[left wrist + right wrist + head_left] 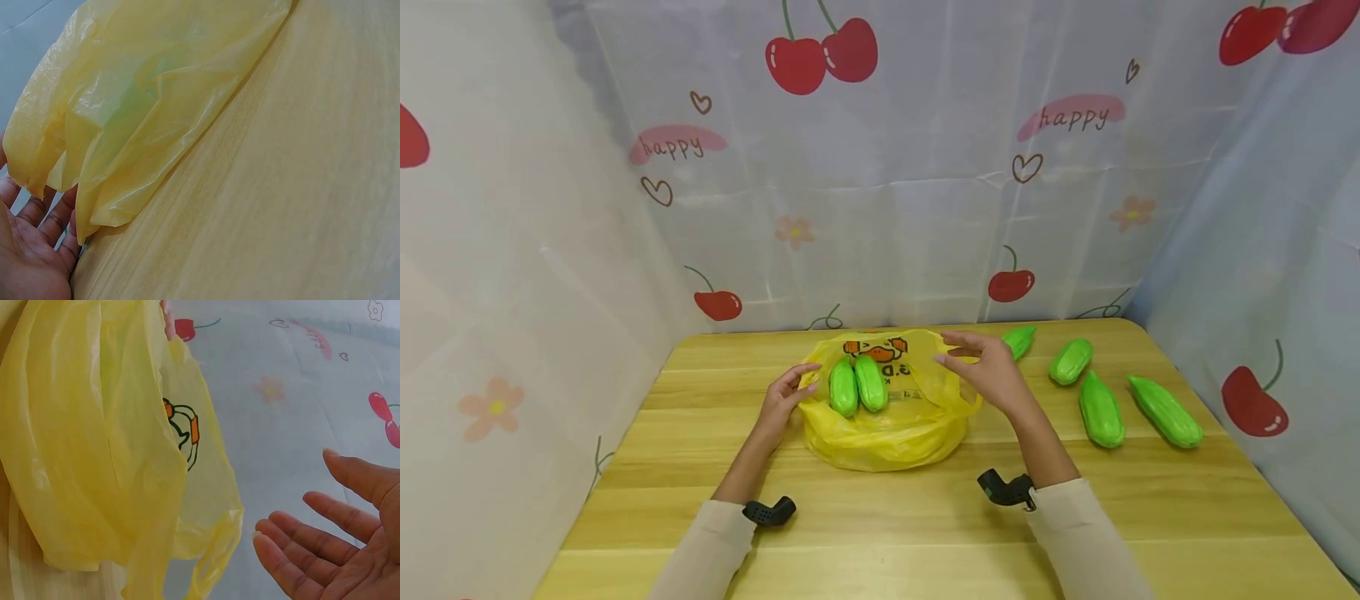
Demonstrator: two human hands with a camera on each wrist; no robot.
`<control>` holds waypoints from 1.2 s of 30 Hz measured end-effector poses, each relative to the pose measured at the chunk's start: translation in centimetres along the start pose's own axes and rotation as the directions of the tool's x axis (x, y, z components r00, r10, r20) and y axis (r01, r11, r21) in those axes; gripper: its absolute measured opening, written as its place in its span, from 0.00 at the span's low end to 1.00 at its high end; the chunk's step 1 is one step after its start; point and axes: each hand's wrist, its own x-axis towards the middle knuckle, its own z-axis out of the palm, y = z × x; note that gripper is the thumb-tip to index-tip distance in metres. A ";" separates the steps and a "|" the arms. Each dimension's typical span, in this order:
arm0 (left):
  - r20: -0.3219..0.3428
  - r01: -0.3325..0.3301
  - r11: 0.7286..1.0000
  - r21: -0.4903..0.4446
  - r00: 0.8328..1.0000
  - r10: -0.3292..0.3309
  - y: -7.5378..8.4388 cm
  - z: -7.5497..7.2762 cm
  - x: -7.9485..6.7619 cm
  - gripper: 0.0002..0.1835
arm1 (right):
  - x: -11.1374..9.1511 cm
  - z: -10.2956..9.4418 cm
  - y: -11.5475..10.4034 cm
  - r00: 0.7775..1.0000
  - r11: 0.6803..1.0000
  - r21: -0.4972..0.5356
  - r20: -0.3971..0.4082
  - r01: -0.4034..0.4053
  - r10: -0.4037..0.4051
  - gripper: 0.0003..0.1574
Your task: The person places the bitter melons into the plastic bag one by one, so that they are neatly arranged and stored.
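A yellow plastic bag (887,446) with a printed cartoon face and lettering lies with its mouth spread toward the head camera. Inside it, side by side, are two glossy green elongated vegetables (872,383), their exact kind unclear. At the bag's left rim, my left hand (781,406) touches the plastic; the left wrist view shows its fingers (55,222) loosely extended and partly covered by the film. Beside the right rim is my right hand (992,367). In the right wrist view that hand (340,540) has spread fingers, apart from the bag's handle loop (215,550), and holds nothing.
Several more such green vegetables lie on the wooden table (880,533) right of the bag, including a tapered one (1165,411) and a shorter one (1071,362). One is partly behind my right hand. A cherry-print curtain (880,208) stands behind and at both sides.
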 end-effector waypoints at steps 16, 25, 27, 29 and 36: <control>0.007 -0.001 1.000 0.007 1.000 0.001 0.1 -0.3 -0.2 0.23 | 0.0 -2.2 0.6 1.000 1.000 -0.002 -0.010 -0.023 0.023 0.32; 0.011 0.025 1.000 -0.001 1.000 -0.025 0.2 0.2 0.2 0.23 | -0.5 -3.9 0.7 0.999 0.999 -0.024 -0.029 -0.025 0.024 0.33; 0.019 0.021 1.000 0.003 1.000 -0.021 0.2 0.3 0.2 0.23 | -0.6 -4.4 0.7 0.999 0.999 -0.035 -0.040 -0.025 0.023 0.33; 0.022 0.021 1.000 0.006 1.000 -0.021 0.3 0.3 0.2 0.23 | -0.6 -4.8 0.8 0.999 0.999 -0.047 -0.049 -0.023 0.021 0.33; 0.000 0.007 1.000 0.003 1.000 -0.007 0.3 0.1 0.0 0.22 | -1.1 -6.8 0.6 0.997 0.998 -0.069 -0.082 0.001 -0.007 0.34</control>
